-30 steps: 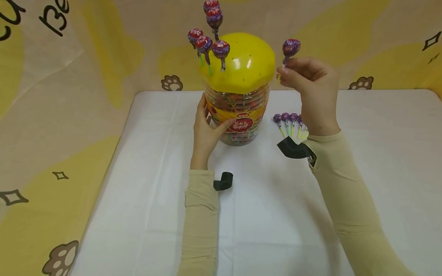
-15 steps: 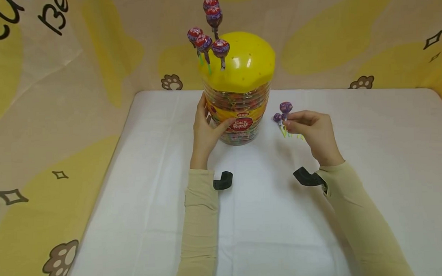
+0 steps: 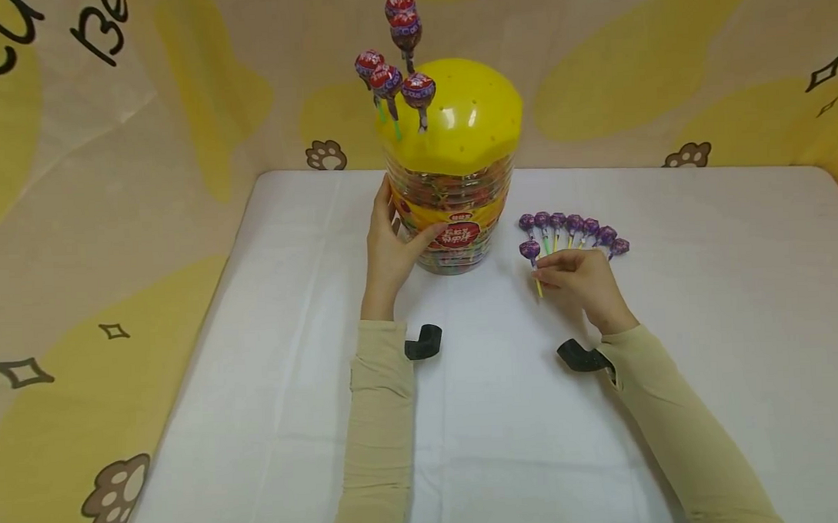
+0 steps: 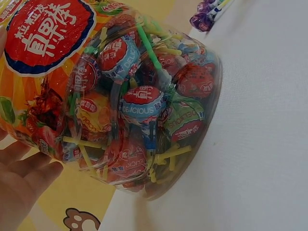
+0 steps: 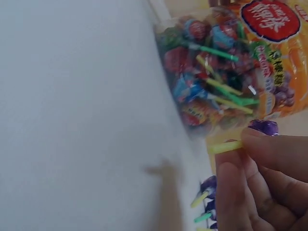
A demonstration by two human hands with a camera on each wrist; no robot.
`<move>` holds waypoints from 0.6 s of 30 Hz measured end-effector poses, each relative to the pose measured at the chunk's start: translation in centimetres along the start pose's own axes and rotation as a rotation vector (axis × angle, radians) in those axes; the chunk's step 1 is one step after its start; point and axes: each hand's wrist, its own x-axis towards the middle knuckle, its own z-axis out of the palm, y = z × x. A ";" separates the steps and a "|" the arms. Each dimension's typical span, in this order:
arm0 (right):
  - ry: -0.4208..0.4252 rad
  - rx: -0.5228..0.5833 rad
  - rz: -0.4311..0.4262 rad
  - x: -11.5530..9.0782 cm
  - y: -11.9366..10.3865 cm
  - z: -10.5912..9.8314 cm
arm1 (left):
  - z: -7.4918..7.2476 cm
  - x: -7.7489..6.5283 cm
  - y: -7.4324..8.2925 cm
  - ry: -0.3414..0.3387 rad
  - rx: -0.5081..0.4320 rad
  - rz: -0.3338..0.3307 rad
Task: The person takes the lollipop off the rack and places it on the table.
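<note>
A clear plastic jar [image 3: 482, 201] full of wrapped lollipops stands at the back middle of the table, capped by a domed yellow lid [image 3: 483, 113]. My left hand [image 3: 391, 251] grips its left side, thumb across the front label. In the left wrist view, lollipops [image 4: 143, 103] in several colours show through the jar's wall. Between thumb and fingers, my right hand [image 3: 582, 283] pinches a purple lollipop [image 3: 529, 249] by its stick, head up. The right wrist view shows the yellow stick end [image 5: 225, 147] poking out of the grip. Red-and-purple lollipops [image 3: 418, 91] stick up from the lid's left side.
A fanned row of purple lollipops [image 3: 574, 222] lies on the white table [image 3: 507, 412], right of the jar and just behind my right hand. Small holes dot the lid. A patterned yellow-and-beige cloth [image 3: 613, 70] hangs behind the table.
My right hand has come down from beside the lid, past the row of lollipops, and a little toward me, still pinching the purple lollipop. The left hand and jar stay put.
</note>
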 end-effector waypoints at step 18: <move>-0.004 -0.396 -0.008 0.8 1.5 -0.4 | 0.1 -0.1 0.1 0.002 0.000 0.004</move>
